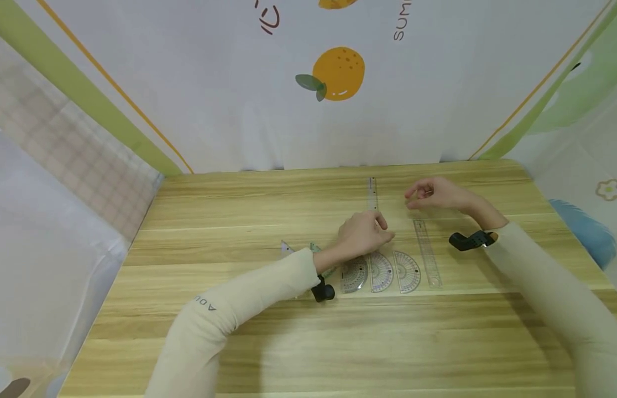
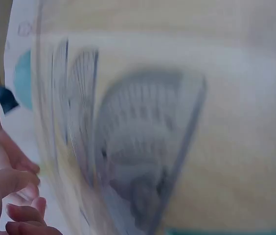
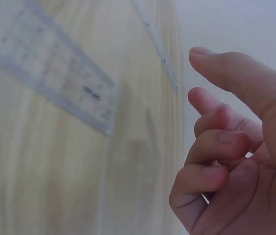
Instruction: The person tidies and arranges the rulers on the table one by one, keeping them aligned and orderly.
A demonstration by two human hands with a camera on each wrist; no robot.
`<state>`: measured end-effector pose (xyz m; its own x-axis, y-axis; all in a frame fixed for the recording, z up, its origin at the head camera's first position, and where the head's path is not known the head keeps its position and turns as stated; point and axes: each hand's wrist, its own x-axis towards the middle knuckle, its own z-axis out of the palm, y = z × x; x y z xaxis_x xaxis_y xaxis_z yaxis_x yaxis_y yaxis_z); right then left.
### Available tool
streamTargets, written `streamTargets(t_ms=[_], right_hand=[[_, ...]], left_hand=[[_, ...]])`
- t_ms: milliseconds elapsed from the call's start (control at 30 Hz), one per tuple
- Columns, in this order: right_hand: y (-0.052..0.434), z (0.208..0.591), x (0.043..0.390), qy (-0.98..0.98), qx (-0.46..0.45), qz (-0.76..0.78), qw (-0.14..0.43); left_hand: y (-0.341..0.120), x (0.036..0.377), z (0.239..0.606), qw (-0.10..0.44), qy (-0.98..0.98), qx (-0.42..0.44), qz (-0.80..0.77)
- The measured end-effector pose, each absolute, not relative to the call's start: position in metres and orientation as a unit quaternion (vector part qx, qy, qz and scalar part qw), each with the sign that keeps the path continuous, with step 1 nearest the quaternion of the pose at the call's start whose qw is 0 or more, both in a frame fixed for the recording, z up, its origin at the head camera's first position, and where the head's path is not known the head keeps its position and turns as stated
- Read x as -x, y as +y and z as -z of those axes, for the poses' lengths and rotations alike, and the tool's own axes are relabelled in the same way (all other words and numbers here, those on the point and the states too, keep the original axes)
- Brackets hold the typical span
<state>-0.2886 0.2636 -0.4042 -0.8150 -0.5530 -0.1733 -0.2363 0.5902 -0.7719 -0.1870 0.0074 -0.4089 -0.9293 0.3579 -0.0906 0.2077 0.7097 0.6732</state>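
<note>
My left hand hovers over the middle of the table, fingers loosely bent and holding nothing, its wrist beside the protractors. Farther right, my right hand is raised above the table; in the right wrist view its thumb and index finger stand apart with nothing between them. Below the hands lie a dark-marked protractor, a middle protractor and a right protractor, all clear. A clear ruler lies right of them, and another ruler lies behind my left hand, which hides its near end.
Left of the protractors, partly behind my left forearm, are a clear pointed piece and a greenish clear piece. A white cloth with a printed orange hangs at the back edge of the wooden table.
</note>
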Motion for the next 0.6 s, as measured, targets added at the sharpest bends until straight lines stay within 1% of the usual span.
streamTargets(t_ms=[167, 400, 600], right_hand=[[0.254, 0.399, 0.297, 0.873, 0.224, 0.382, 0.203], [0.238, 0.397, 0.308, 0.860, 0.235, 0.395, 0.220], [0.230, 0.400, 0.314, 0.861, 0.235, 0.397, 0.214]], left_hand=[[-0.010, 0.203, 0.408, 0.098, 0.916, -0.127, -0.367], [-0.022, 0.218, 0.410, 0.085, 0.909, -0.122, -0.389], [-0.025, 0.224, 0.416, 0.079, 0.911, -0.123, -0.387]])
